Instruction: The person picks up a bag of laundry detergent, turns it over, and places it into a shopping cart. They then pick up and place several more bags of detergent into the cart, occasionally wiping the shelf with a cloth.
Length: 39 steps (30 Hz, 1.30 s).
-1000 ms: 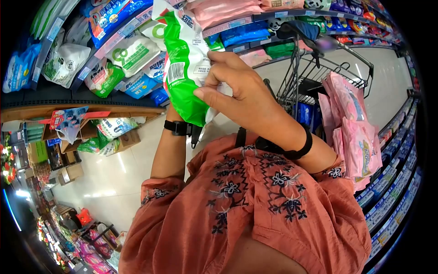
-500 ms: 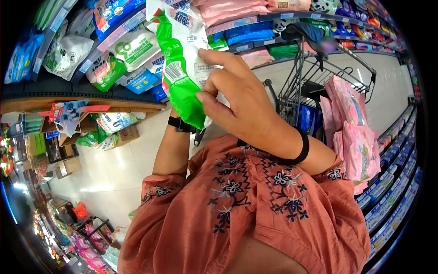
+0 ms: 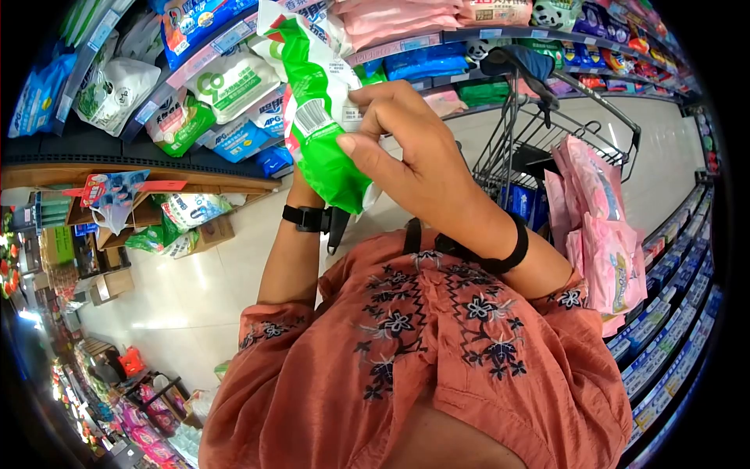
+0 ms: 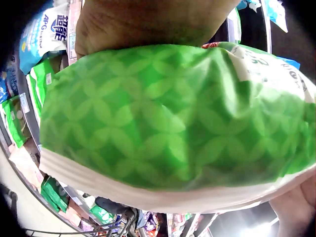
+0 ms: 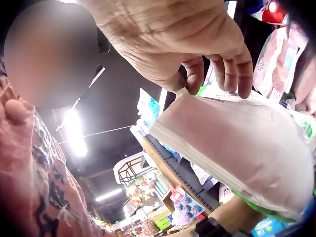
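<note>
A green and white plastic bag (image 3: 324, 133) is held up in front of the store shelves, its barcode facing me. My right hand (image 3: 375, 125) pinches the bag's white side, with the thumb below and curled fingers on top. In the right wrist view, the right hand's fingertips (image 5: 232, 74) press on the bag (image 5: 237, 148). In the head view my left hand is hidden behind the bag and only its banded wrist (image 3: 305, 217) shows. In the left wrist view, the left hand (image 4: 148, 19) grips the bag (image 4: 168, 123) from behind.
A shopping cart (image 3: 547, 133) stands close on the right, beside hanging pink packs (image 3: 601, 227). Shelves of bagged goods (image 3: 226, 86) rise straight ahead. A low shelf with price tags (image 3: 672, 328) runs along the right. Cardboard boxes (image 3: 113, 285) sit on the pale floor at left.
The right hand's fingers stretched out along the bag, then curled back onto its edge. The bag shifted slightly right and tilted. The left arm stayed under it.
</note>
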Available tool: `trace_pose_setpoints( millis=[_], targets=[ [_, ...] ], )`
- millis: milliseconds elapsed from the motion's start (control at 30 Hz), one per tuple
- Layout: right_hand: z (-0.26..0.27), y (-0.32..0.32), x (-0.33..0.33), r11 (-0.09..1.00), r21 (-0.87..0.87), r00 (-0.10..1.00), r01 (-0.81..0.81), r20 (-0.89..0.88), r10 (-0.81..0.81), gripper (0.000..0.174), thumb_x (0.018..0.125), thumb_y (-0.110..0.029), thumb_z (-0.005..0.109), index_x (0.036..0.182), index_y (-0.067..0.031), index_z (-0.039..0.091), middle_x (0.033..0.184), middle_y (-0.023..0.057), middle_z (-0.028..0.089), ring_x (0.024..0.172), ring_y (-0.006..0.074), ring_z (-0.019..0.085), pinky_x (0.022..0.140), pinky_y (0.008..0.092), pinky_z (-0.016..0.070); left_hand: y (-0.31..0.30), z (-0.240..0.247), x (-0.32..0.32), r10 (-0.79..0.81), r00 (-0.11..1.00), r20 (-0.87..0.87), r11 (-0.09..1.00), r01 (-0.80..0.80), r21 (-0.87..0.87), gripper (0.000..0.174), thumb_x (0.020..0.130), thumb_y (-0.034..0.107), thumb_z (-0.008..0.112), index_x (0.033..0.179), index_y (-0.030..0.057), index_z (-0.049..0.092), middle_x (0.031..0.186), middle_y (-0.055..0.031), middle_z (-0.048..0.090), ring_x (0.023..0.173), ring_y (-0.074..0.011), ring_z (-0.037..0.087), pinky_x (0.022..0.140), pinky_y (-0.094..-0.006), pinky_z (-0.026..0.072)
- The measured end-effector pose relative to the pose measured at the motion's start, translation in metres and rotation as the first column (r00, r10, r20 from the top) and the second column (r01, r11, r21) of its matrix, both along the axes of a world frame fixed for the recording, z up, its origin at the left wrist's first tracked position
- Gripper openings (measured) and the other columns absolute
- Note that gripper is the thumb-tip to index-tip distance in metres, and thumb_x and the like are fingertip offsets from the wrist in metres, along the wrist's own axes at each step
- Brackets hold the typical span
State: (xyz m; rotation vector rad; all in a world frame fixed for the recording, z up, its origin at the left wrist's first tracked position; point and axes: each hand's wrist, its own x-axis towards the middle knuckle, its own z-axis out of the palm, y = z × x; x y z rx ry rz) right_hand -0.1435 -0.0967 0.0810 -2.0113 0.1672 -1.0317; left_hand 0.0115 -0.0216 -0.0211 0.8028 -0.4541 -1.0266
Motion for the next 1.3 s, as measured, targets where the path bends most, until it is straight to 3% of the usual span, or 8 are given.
trace_pose_setpoints(
  millis=[133,200,367,467,667,767,867,1300],
  targets=[
    [0.000,-0.001,0.002,0.995,0.103,1.000,0.000,-0.029,0.003,0.023,0.084,-0.014,0.075,0.081,0.0009,0.057,0.092,0.0149,0.057,0.088,0.0317,0.057,0.077,0.0392,0.0468,-0.006,0.010,-0.005,0.095,0.995,0.015,0.996,-0.095,-0.005,0.029,0.103,0.025,0.056,0.123,0.0035,0.053,0.110,-0.0092,0.061,0.097,-0.0206,0.063,0.080,-0.0352,0.0569],
    [0.000,0.000,0.004,0.991,0.136,1.000,-0.001,-0.024,0.004,0.024,0.083,-0.013,0.076,0.081,0.0009,0.057,0.090,0.0141,0.057,0.086,0.0309,0.056,0.076,0.0390,0.0466,-0.007,0.007,-0.001,0.070,0.985,-0.156,0.998,-0.069,0.015,0.028,0.103,0.022,0.057,0.123,0.0036,0.054,0.111,-0.0085,0.061,0.097,-0.0197,0.063,0.079,-0.0342,0.0572],
    [-0.002,0.000,0.005,0.991,0.137,0.999,0.006,-0.035,-0.001,0.023,0.079,-0.009,0.076,0.080,0.0009,0.056,0.090,0.0145,0.058,0.086,0.0313,0.057,0.075,0.0391,0.0472,-0.005,-0.010,0.005,0.060,0.998,-0.004,0.998,-0.059,0.033,0.028,0.102,0.019,0.058,0.125,0.0038,0.054,0.112,-0.0069,0.062,0.098,-0.0186,0.063,0.082,-0.0333,0.0569],
    [0.000,-0.001,0.002,0.998,0.064,0.995,0.015,-0.104,-0.008,0.020,0.086,-0.011,0.073,0.082,-0.0010,0.056,0.112,0.0171,0.062,0.090,0.0215,0.061,0.082,0.0321,0.0497,-0.001,-0.021,0.009,0.021,1.000,-0.020,0.999,-0.020,0.037,0.029,0.102,0.019,0.058,0.125,0.0035,0.054,0.113,-0.0071,0.062,0.098,-0.0188,0.063,0.083,-0.0332,0.0568],
    [0.000,0.000,0.001,0.990,0.139,0.997,-0.010,-0.075,0.020,0.017,0.088,-0.010,0.069,0.082,-0.0003,0.057,0.113,0.0182,0.062,0.096,0.0237,0.062,0.087,0.0329,0.0484,-0.005,-0.018,0.007,-0.005,0.991,-0.132,1.000,0.003,-0.016,0.032,0.102,0.020,0.057,0.128,0.0017,0.053,0.116,-0.0115,0.062,0.101,-0.0223,0.065,0.082,-0.0345,0.0586],
    [-0.003,-0.002,0.002,0.990,0.144,0.998,-0.013,-0.052,0.021,0.017,0.089,-0.012,0.067,0.083,0.0003,0.057,0.112,0.0187,0.062,0.102,0.0253,0.062,0.090,0.0339,0.0473,-0.009,-0.022,0.009,-0.016,0.997,-0.072,1.000,0.015,-0.014,0.033,0.102,0.020,0.056,0.128,0.0009,0.052,0.116,-0.0135,0.063,0.101,-0.0244,0.065,0.082,-0.0356,0.0596],
    [-0.006,-0.001,0.006,0.984,0.179,1.000,0.008,0.017,-0.011,0.017,0.083,-0.007,0.069,0.077,0.0023,0.056,0.093,0.0181,0.060,0.099,0.0357,0.062,0.082,0.0403,0.0502,-0.007,-0.023,0.008,-0.022,0.998,-0.059,1.000,0.021,-0.018,0.034,0.103,0.021,0.055,0.131,0.0024,0.051,0.117,-0.0125,0.062,0.103,-0.0237,0.065,0.084,-0.0352,0.0587],
    [-0.004,-0.001,0.009,0.987,0.149,0.992,-0.066,-0.096,0.081,0.017,0.087,-0.008,0.069,0.084,0.0002,0.054,0.103,0.0173,0.057,0.092,0.0309,0.057,0.080,0.0354,0.0466,0.005,0.017,-0.004,0.107,0.993,0.046,0.990,-0.102,-0.099,0.038,0.105,0.025,0.051,0.139,0.0089,0.047,0.122,-0.0081,0.061,0.110,-0.0209,0.062,0.092,-0.0332,0.0548]
  ],
)
